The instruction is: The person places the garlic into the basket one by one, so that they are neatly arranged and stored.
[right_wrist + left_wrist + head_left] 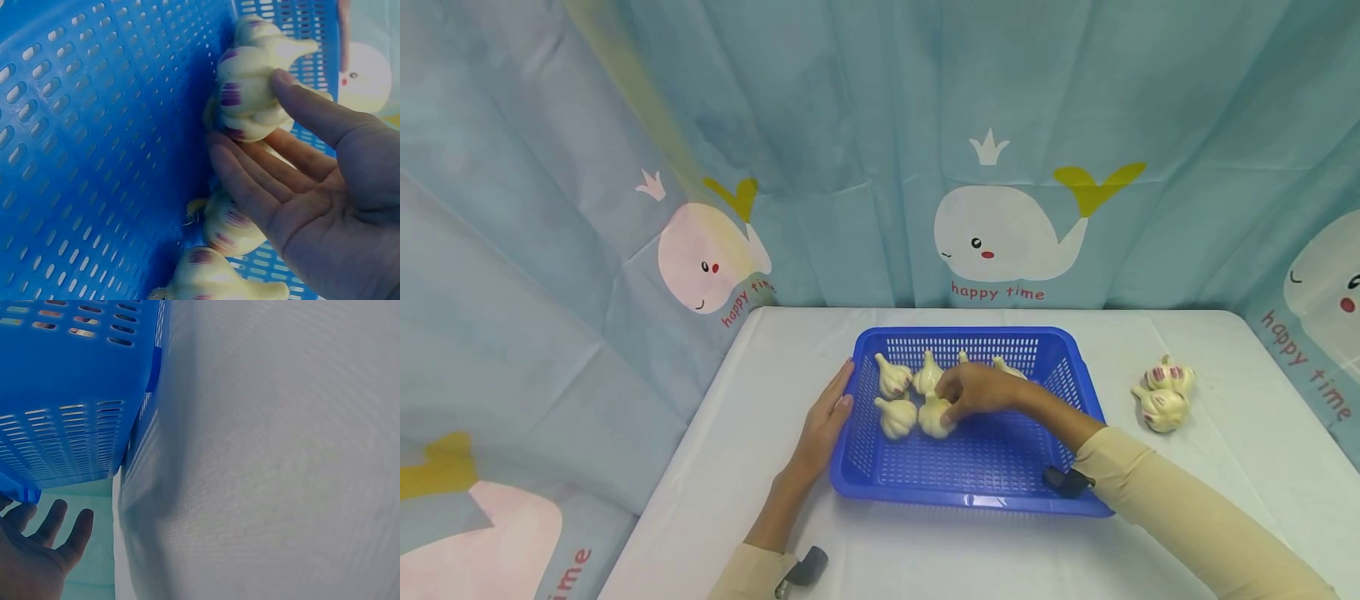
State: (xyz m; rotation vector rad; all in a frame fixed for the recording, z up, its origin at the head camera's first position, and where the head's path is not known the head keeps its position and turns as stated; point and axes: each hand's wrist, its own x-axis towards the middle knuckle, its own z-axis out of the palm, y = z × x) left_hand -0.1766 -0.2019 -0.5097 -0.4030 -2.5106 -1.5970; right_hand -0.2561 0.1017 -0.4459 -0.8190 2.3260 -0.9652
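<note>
A blue plastic basket (pixel 925 500) with slotted walls holds several white garlic bulbs, some with purple marks. Reaching inside it, my right hand (pixel 981 389) grips one garlic bulb (pixel 933 417) in the front row. The right wrist view shows the thumb on one side of this bulb (pixel 247 103) and the fingers on the other. Just left of it lies another garlic bulb (pixel 897 418). My left hand (pixel 820 429) rests against the basket's left rim, its fingers extended. Spread fingers of the left hand (pixel 47 550) appear by the rim in the left wrist view.
Two garlic bulbs (pixel 1163 408) lie touching on the white tablecloth (pixel 1217 500), right of the basket. A back row of bulbs, including one garlic bulb (pixel 893 377), stands in the basket. A blue whale-print curtain (pixel 865 242) borders the table behind and at the sides.
</note>
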